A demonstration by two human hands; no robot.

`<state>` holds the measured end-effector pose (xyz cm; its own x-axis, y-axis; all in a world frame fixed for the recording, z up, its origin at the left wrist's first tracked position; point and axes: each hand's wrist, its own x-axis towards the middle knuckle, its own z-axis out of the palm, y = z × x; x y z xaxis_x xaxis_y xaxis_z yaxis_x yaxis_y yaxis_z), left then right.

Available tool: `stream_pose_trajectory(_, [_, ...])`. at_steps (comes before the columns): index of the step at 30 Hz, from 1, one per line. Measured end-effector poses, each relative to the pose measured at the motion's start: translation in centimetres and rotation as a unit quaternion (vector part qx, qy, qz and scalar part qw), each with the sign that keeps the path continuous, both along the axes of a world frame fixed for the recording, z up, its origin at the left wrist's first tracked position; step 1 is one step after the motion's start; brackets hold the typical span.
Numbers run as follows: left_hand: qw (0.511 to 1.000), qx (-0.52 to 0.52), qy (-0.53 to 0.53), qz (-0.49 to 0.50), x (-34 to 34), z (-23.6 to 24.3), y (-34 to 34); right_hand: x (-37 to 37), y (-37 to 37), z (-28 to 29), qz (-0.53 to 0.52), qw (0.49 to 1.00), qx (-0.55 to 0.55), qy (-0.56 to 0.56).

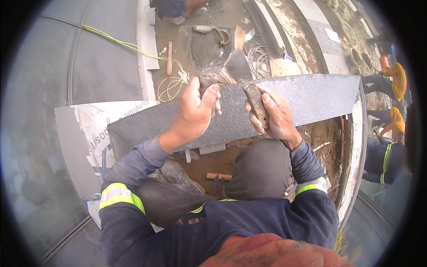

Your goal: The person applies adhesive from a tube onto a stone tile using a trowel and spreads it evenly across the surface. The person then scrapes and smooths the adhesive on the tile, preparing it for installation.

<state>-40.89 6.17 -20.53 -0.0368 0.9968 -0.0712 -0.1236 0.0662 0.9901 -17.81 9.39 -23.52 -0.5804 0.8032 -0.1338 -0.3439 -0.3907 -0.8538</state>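
My right hand (pixel 278 113) is closed round the dirty wooden handle of a trowel (pixel 238 66), its broad grey blade pointing up and away to the left. My left hand (pixel 193 111) grips a grey, stained piece (pixel 210 74) that looks like a dirty rag or brush; its kind is unclear. This piece meets or lies just beside the blade, where contact is hard to make out. Both hands are above a long dark grey stone slab (pixel 311 95), which crosses in front of me over my knees.
Beyond the slab lie a dark bucket or bag (pixel 207 46), a coiled grey cable (pixel 261 60), a yellow-green cord (pixel 171 86) and a wooden stick (pixel 169 58). A white printed panel (pixel 84 133) is at left. Another person crouches at the top; several people in workwear (pixel 393 80) are at right.
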Motion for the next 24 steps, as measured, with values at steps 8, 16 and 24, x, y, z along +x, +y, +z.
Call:
stream_pose_trajectory(8, [0.994,0.013,0.112,-0.014,-0.2,-0.1,-1.1,-0.2,-0.1,0.4,-0.009,0.999,-0.041,0.033])
stream_pose_trajectory(16, [0.958,0.084,0.27,-0.05,-0.8,-0.2,-1.6,0.7,1.2,1.5,-0.018,1.0,0.022,-0.013])
stream_pose_trajectory(24, [0.886,0.265,0.374,-0.072,-1.1,-2.1,-1.3,1.8,2.0,4.6,0.0,0.98,0.169,-0.102])
